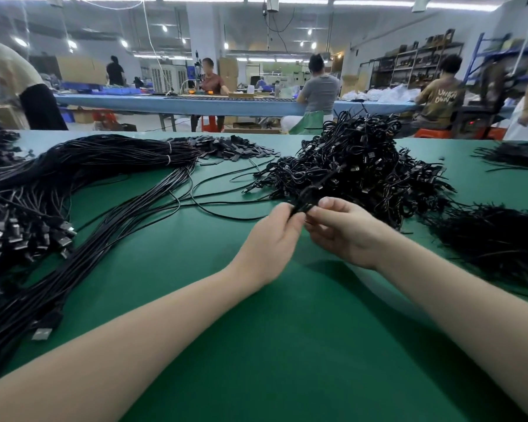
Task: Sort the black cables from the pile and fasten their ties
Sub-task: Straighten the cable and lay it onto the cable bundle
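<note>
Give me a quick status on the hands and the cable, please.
Left hand and right hand both pinch one black cable above the mat. Tie state unclear. Pile just behind, nothing blocking.

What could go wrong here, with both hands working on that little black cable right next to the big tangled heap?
The left hand and right hand pinch one small black cable hard against the tangled pile; its strands could snag and drag neighbours along. Loose cables trailing from the long bundle run just behind the hands and might get caught.
</note>
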A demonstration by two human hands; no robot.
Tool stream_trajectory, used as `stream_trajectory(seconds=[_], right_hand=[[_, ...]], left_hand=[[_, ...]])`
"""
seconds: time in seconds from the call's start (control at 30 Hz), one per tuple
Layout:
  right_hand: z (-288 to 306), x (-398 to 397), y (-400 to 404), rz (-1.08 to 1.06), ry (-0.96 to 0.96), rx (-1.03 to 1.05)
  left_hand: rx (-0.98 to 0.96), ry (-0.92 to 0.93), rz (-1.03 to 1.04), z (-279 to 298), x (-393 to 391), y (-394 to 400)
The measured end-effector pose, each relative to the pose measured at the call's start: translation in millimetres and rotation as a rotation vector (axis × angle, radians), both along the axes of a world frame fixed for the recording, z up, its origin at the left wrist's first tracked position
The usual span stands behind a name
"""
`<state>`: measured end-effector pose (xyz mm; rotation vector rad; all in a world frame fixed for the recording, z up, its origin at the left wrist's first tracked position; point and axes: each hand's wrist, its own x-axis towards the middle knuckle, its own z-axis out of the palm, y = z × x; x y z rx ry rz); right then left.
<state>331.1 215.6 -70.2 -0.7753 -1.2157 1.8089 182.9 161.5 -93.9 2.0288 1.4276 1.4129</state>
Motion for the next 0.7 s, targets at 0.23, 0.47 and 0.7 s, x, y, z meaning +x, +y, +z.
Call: stream_trajectory(seconds=[0.23, 0.47, 0.7], right_hand=[[-16, -19, -8, -0.121, 0.057, -0.010], [-11, -15, -8, 0.006, -0.149, 0.057], [-11, -14, -6, -0.097, -0.299, 0.354]], left_hand=[[-0.208, -0.347, -0.049, -4, -8, 13], [-0.273, -0.417, -0.097, -4, -12, 15], [-0.253, -0.356, -0.062, -5, -8, 13]])
